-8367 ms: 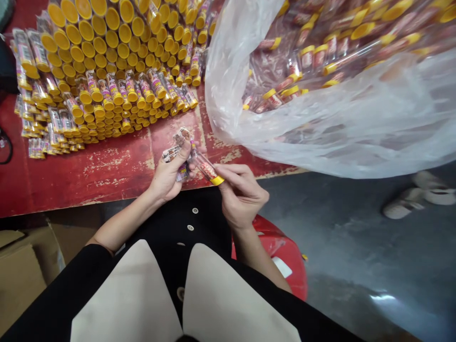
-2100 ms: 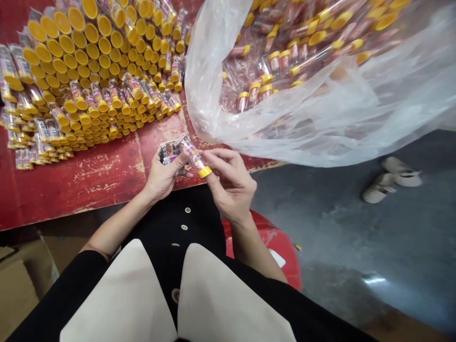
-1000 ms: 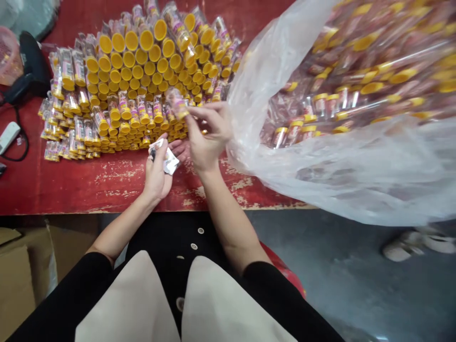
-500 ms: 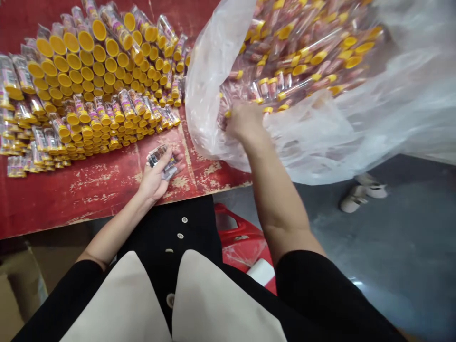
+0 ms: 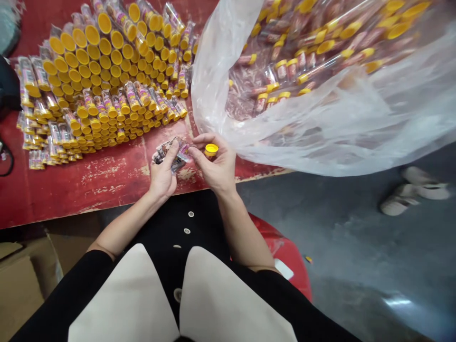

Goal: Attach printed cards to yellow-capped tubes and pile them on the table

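My left hand (image 5: 164, 172) is closed on a small stack of printed plastic wrappers (image 5: 182, 153), its thumb lying across them. Beside it, my right hand (image 5: 218, 166) has its thumb and fingertips at the right edge of the wrappers. A yellow-capped tube (image 5: 211, 150) is tucked in the fingers of that hand. Its cap faces up and the hand hides most of its body. Both hands are above the table's front edge, between the stacked tubes and the plastic bag.
Many wrapped yellow-capped tubes (image 5: 105, 61) are stacked on the worn red table (image 5: 107, 173) at left. A large clear plastic bag (image 5: 320, 128) of loose tubes lies at right. Below are a red stool (image 5: 297, 256), cardboard (image 5: 21, 289) and a pair of shoes (image 5: 413, 192).
My right hand has come out of the plastic bag with a yellow-capped tube and moved left to the wrappers. The left hand still holds the wrappers. The view has shifted slightly.
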{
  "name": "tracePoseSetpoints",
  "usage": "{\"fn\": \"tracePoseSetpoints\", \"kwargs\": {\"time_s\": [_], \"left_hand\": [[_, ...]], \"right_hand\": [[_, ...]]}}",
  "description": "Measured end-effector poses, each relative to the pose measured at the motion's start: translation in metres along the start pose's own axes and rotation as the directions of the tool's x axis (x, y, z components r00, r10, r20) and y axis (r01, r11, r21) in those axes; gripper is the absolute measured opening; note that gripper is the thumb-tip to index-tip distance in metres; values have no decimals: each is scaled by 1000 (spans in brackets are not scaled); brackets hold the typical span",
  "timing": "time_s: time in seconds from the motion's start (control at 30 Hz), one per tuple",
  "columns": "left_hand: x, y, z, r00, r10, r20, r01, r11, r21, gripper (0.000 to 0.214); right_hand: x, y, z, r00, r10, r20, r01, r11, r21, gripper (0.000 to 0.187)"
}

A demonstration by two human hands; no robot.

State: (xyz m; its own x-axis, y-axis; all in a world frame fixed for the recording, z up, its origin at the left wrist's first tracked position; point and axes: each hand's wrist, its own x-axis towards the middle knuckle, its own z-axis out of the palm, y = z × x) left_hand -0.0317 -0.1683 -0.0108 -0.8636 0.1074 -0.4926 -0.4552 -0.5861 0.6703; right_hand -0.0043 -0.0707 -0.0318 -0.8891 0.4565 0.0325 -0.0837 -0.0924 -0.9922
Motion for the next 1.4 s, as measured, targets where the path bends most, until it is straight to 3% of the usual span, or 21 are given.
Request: {"fn": "tracePoseSetpoints", "kwargs": {"time_s": [0.1, 0.23, 0.4, 0.5, 0.63, 0.83, 0.97, 1.03, 1.13, 1.27, 1.33, 1.4], "left_hand": [[-2, 0, 2, 999, 4, -42, -5, 1000, -21, 34], [-2, 9, 7, 979, -186, -84, 179, 980, -88, 32], [-4, 15, 5, 943, -327, -65, 319, 941, -111, 29], [-8, 13, 4, 922, -386, -23, 383, 919, -89, 30], [-13, 12, 5, 900, -435, 18, 435, 898, -63, 27], [-14, 9, 2, 922, -387, 4, 386, 922, -34, 22], [-18, 8, 0, 956, -281, 87, 281, 960, 7, 27], [-20, 8, -1, 963, -235, 129, 233, 972, 32, 31], [-18, 10, -3, 964, -204, 172, 190, 977, 94, 40], [-15, 13, -9, 954, -160, 254, 107, 972, 209, 44], [-15, 14, -12, 954, -117, 275, 52, 971, 231, 45], [-17, 14, -15, 954, -95, 283, 27, 972, 233, 47]], "right_hand": [[-1, -2, 2, 999, 0, -48, 2, 998, 61, 32], [-10, -14, -10, 999, -34, -25, 38, 982, 184, 39], [-22, -30, -22, 981, -148, -129, 174, 957, 232, 36], [-23, -21, -20, 955, -238, -177, 271, 942, 199, 30], [-26, -3, -20, 944, -296, -146, 308, 949, 62, 32], [-39, -1, -23, 904, -378, -201, 380, 924, -32, 31], [-48, -5, -25, 844, -475, -248, 451, 880, -151, 35], [-53, -10, -28, 859, -484, -165, 456, 871, -180, 33], [-58, -18, -35, 898, -437, 47, 435, 870, -230, 35], [-53, -25, -39, 876, -421, 234, 480, 806, -346, 51], [-48, -24, -34, 856, -458, 240, 517, 782, -349, 49], [-44, -21, -26, 845, -513, 147, 532, 782, -326, 43]]}}
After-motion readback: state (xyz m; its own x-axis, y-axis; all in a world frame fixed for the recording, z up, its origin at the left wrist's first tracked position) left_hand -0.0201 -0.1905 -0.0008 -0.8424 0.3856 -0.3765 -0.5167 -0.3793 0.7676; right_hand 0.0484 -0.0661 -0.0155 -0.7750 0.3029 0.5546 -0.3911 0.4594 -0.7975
